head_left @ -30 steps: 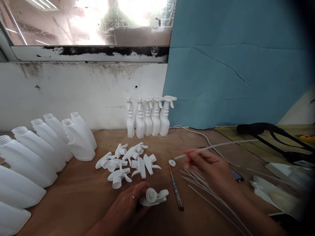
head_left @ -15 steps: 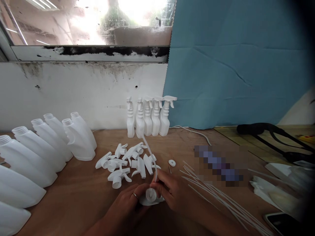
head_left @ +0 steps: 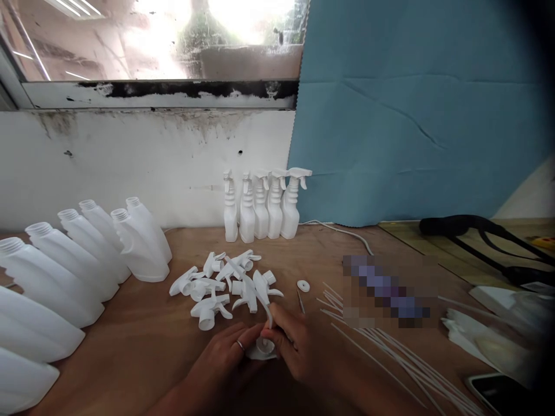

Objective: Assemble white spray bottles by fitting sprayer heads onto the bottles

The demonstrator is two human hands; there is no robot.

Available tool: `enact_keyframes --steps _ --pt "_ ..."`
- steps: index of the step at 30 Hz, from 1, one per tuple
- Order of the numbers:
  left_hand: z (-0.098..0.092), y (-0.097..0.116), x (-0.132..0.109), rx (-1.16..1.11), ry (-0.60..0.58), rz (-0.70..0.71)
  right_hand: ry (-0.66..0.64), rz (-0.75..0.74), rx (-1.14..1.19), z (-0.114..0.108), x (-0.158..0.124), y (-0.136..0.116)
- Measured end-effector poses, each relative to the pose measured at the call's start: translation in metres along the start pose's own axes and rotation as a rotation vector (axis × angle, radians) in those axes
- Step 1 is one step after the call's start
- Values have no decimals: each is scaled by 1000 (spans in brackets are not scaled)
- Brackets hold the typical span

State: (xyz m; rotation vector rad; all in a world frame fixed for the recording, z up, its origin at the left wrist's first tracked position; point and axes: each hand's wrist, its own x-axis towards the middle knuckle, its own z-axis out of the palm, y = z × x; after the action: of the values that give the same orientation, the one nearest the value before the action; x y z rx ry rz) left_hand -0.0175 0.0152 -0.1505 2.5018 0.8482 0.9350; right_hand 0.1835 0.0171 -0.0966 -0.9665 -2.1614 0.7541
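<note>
1. Your left hand (head_left: pixel 225 357) rests low on the wooden surface (head_left: pixel 143 335), its fingers (head_left: pixel 248 340) curled around a white spray head (head_left: pixel 263 349) that lies right in front of you. There is a ring on one finger.
2. Your right hand (head_left: pixel 299 346) sits just beside the left, touching the same spray head. Its fingers (head_left: pixel 274 323) are pinched shut on a thin white tube (head_left: pixel 254 289).
3. The tube slants up and away to the left from your fingertips, crossing in front of the heap behind it. Its lower end meets the spray head; you cannot tell how far it has gone in, because your fingers cover the joint.
4. Just beyond your hands lies a loose heap of spray heads (head_left: pixel 223 283), all white and tumbled at different angles.
5. To the right of that heap there is a small white washer (head_left: pixel 303 285), with a slim metal tool (head_left: pixel 300 301) near it, partly hidden by your right hand.
6. A bundle of spare tubes (head_left: pixel 390 358) fans out on the surface to your right, well apart from the heap.
7. A row of open bottles (head_left: pixel 87 260) stands along the left side, necks uncapped.
8. Five finished spray bottles (head_left: pixel 260 205) stand upright against the white wall at the back, beside a blue sheet (head_left: pixel 411 115).
</note>
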Motion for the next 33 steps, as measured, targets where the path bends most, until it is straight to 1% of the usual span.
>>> enact_keyframes --steps 4,8,13,15,17,19,21,23,24,26,28,29,30,33 --pt "-2 3 2 -4 16 8 -15 -10 -16 4 3 1" --pt "-3 5 2 -11 50 34 4 -43 -10 9 3 0" --pt "1 1 0 -18 28 -26 47 -18 -11 9 1 5" --pt "2 1 0 -40 65 -48 63 -35 5 5 1 7" --pt "0 4 0 -95 138 -93 100 -38 56 1 3 9" --pt "-3 9 2 -173 202 -172 124 25 134 -2 5 10" --pt "-7 13 3 -212 275 -224 102 158 217 -5 6 8" --pt "-13 15 5 -169 330 -190 77 275 324 -6 5 5" --pt "-17 15 5 -119 339 -145 71 311 386 -7 4 3" --pt "-30 12 8 9 297 -50 91 337 524 -13 -2 0" --pt "-50 4 10 184 270 -2 155 347 644 -22 -10 -1" --pt "-63 -3 10 301 308 -8 210 361 699 -28 -15 0" --pt "-76 -13 10 422 402 -16 278 379 747 -35 -20 3" --pt "-115 -51 5 735 784 -172 455 413 849 -55 -31 18"
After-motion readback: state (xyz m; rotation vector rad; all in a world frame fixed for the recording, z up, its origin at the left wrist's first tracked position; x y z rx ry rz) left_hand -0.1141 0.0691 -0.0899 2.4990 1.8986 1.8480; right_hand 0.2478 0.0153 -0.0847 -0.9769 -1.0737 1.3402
